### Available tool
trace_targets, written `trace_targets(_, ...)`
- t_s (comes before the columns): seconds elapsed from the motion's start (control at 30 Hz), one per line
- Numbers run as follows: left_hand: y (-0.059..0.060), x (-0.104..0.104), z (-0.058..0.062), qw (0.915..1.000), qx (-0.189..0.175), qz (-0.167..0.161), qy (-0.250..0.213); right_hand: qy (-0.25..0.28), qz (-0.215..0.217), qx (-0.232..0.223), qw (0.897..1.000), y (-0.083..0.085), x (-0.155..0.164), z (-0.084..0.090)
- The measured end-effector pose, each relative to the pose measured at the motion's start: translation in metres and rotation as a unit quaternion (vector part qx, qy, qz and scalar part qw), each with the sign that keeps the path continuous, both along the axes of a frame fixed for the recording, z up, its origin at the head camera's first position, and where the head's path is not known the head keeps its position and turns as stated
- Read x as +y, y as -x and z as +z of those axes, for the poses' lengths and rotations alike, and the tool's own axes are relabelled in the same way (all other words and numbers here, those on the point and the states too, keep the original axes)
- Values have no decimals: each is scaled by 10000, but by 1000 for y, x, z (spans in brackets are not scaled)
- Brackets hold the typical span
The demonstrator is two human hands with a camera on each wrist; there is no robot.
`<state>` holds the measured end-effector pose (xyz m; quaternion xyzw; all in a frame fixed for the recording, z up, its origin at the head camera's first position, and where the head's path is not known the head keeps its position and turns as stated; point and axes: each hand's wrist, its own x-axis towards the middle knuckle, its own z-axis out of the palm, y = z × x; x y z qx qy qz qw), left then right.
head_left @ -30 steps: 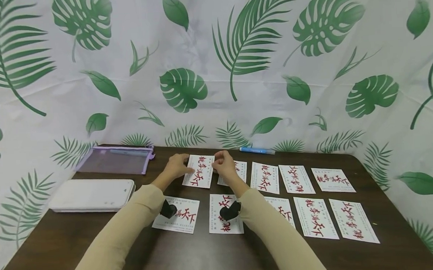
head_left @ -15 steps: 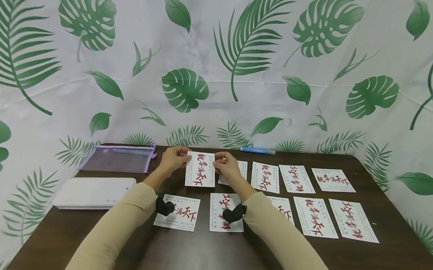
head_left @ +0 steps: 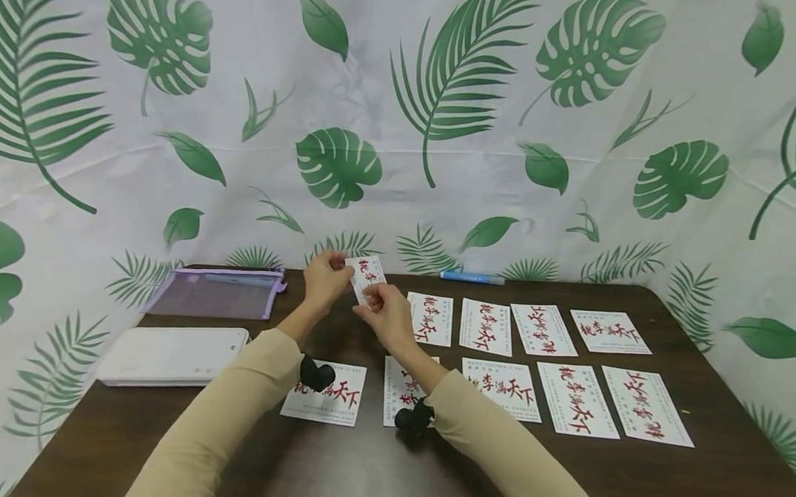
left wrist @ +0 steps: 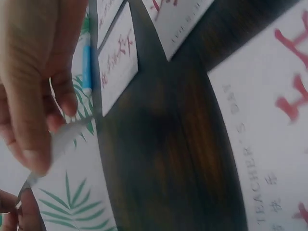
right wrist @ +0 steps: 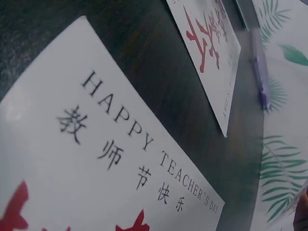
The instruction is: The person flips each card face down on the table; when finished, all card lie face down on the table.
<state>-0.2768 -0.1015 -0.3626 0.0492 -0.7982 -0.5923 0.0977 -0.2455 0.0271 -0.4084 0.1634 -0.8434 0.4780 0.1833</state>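
A white card (head_left: 367, 269) with red calligraphy is held up above the back of the table. My left hand (head_left: 326, 280) pinches it by its left edge. My right hand (head_left: 389, 317) grips its lower part, hiding the bottom of the red writing. In the left wrist view the same card (left wrist: 67, 137) shows as a thin, bent-looking strip between fingers. Beneath my forearms lie two similar cards, a left one (head_left: 338, 399) and a middle one (head_left: 397, 386), each partly covered by a wrist strap or arm. One flat card in the right wrist view (right wrist: 130, 139) reads HAPPY TEACHER'S DAY.
More such cards lie flat in two rows, including a back-row card (head_left: 430, 319) and a front-row card (head_left: 578, 400). A purple mesh pouch (head_left: 220, 297) and a white case (head_left: 172, 355) sit at the left. A blue marker (head_left: 473, 277) lies by the patterned curtain (head_left: 481, 171).
The card has been lifted off the table and raised toward the curtain. My right hand has shifted left and down across its lower part, uncovering the back-row card beside it.
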Motion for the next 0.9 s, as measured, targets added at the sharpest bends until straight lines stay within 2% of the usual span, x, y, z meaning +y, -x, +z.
trace_targets(0.2,-2,9,7,9989,251,-189,-359,-575,-385,1076,9918,3,5,2)
trace_targets(0.3,-3,10,9,9982,327,-258,-436,-381,-523,1120,9916,6,10,4)
trace_targets(0.37,-4,8,9,9984,350,-196,-404,-31,-582,842,9947,9,11,4)
trace_targets(0.47,-5,1,3,9995,247,7,-191,617,-650,196,9958,13,13,2)
trace_targets(0.53,-6,-4,-4,9999,46,91,52,943,-697,-213,9929,13,13,0)
trace_targets(0.63,-9,-12,-15,9980,-439,67,443,1334,-745,-723,9856,12,13,-2)
trace_targets(0.77,-13,-20,-27,9935,-911,-82,676,1705,-794,-1207,9747,11,10,-7)
trace_targets(0.9,-15,-26,-35,9914,-1003,-63,836,1713,-965,-1478,9693,10,5,-14)
